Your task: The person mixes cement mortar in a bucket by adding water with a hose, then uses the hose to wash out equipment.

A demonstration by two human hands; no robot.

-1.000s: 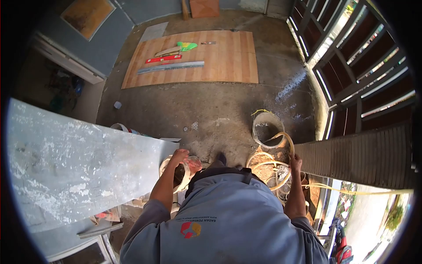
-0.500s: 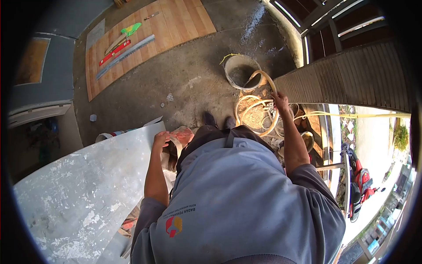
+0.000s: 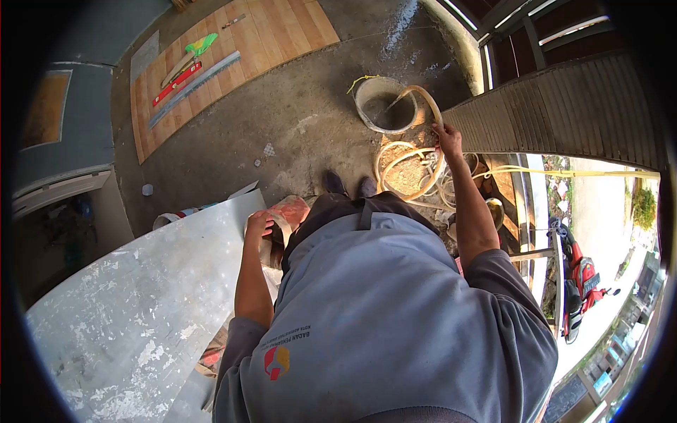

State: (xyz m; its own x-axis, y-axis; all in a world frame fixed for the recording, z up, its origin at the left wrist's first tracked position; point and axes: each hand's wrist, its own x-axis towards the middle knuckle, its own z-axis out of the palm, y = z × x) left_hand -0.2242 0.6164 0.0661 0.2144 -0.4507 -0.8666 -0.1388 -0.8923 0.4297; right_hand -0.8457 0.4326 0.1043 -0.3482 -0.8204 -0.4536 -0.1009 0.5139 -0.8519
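Observation:
My right hand [image 3: 448, 140] is closed around a thick yellowish hose [image 3: 426, 99]. The hose arches from this grip over to a round bucket [image 3: 365, 92], and its end points down inside. Murky grey contents show in the bucket. Below my hand, more of the hose lies in loops. My left hand [image 3: 259, 224] hangs beside the corner of a scuffed grey panel [image 3: 151, 296], fingers loosely bent and apart, with nothing visible in them. Close to it is a reddish, dusty sack-like item [image 3: 290, 210], partly hidden by my body.
On a wood-patterned sheet [image 3: 282, 35] lie a red spirit level [image 3: 176, 84], a long grey metal bar [image 3: 194, 90] and a green-and-yellow item [image 3: 202, 45]. A slatted panel [image 3: 557, 116] stands at right. Outside is a red motorbike [image 3: 582, 276].
The hose end has shifted left within the bucket, and its arch stands a little wider. My left hand's fingers have dropped slightly. The whole view has tilted a little.

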